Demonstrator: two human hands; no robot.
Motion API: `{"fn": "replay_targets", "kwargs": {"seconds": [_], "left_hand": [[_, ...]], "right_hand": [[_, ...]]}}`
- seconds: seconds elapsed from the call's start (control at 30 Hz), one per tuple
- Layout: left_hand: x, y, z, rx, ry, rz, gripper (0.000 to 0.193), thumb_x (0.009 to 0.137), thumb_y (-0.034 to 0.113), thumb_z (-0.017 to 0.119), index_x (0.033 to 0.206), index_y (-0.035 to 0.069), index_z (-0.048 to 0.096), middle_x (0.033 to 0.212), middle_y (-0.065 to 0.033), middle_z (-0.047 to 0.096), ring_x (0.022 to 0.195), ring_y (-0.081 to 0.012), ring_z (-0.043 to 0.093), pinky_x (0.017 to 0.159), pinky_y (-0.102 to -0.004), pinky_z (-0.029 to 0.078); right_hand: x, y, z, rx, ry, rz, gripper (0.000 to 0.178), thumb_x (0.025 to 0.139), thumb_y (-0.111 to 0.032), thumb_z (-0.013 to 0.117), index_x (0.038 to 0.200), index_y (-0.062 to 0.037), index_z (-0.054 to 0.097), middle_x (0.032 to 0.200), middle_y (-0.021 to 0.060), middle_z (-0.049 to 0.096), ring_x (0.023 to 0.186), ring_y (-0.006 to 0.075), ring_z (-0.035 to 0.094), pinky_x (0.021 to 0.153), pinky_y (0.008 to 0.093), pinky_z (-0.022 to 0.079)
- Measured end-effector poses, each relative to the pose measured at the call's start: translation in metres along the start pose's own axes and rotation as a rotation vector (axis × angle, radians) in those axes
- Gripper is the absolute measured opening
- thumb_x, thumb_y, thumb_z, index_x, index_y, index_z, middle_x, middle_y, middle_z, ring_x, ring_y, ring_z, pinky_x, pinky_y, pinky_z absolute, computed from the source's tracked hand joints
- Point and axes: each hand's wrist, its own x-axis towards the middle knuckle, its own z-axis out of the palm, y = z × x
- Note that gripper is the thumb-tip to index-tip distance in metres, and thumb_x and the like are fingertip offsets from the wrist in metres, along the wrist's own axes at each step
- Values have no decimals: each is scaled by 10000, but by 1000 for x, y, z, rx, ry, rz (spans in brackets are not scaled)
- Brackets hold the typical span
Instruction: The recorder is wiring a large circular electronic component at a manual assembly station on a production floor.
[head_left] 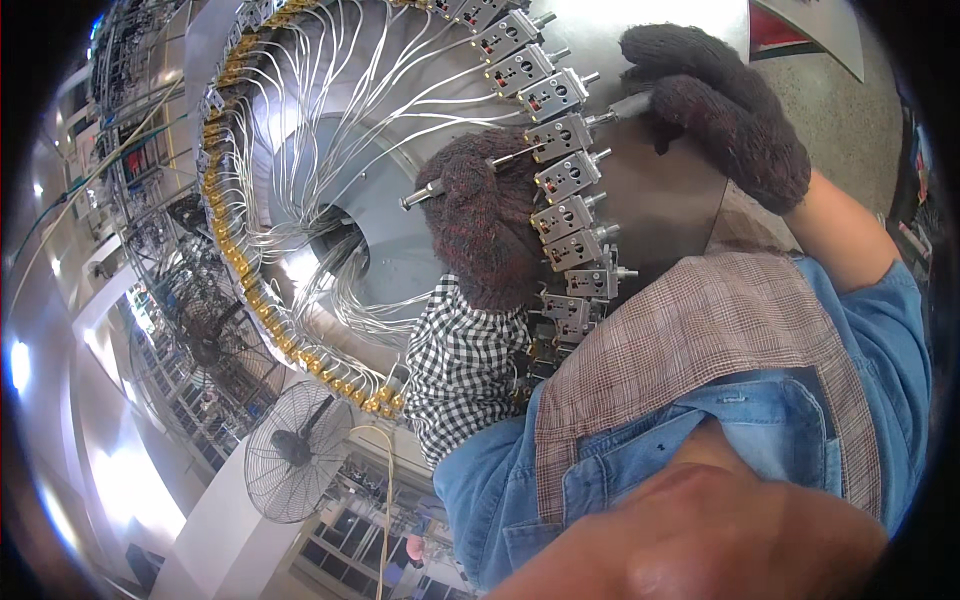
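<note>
My left hand [485, 220], in a dark knitted glove with a checkered sleeve behind it, is closed round a slim metal rod-like tool [424, 194]. The tool's thin shaft [515, 157] points at the inner side of a silver metal block [560, 138] in a curved row. Opposite, my right hand [715, 100], gloved alike, has its fingers closed round a grey cylindrical piece [630, 106]. That piece lines up with the threaded stud on the block's outer side; whether it is fitted over the stud is hard to see. More blocks [570, 177] with studs sit on either side.
White wires [330, 60] run from the ring of brass-coloured fittings [235, 262] into a central hole [340, 238]. A smooth metal surface [660, 210] lies outside the row of blocks. At the lower left stands a caged fan [290, 447].
</note>
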Motion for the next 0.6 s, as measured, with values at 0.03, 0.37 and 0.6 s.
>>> {"fn": "replay_targets", "kwargs": {"seconds": [0.03, 0.37, 0.6], "left_hand": [[0, 1, 2, -1, -1, -1, 277, 791, 159, 521, 908, -92, 523, 854, -206, 566, 767, -289, 584, 680, -385, 509], [-3, 11, 1, 41, -9, -28, 334, 760, 195, 552, 888, -112, 515, 847, -202, 562, 760, -274, 574, 697, -371, 492], [1, 0, -2, 21, -107, 31, 384, 757, 245, 560, 899, -109, 513, 854, -199, 558, 763, -270, 573, 705, -371, 491]], "right_hand": [[2, 2, -2, 77, -24, 49, 352, 848, -186, 489, 1162, -34, 450, 1004, 110, 534, 756, 134, 535, 625, 255, 477], [-4, -12, 3, -27, 21, 138, 320, 846, -137, 485, 1147, -29, 465, 1004, 115, 537, 789, 145, 555, 652, 254, 476], [1, -6, 10, -134, 123, -163, 298, 831, -178, 518, 1089, -29, 519, 944, 78, 555, 753, 128, 558, 640, 241, 469]]}}
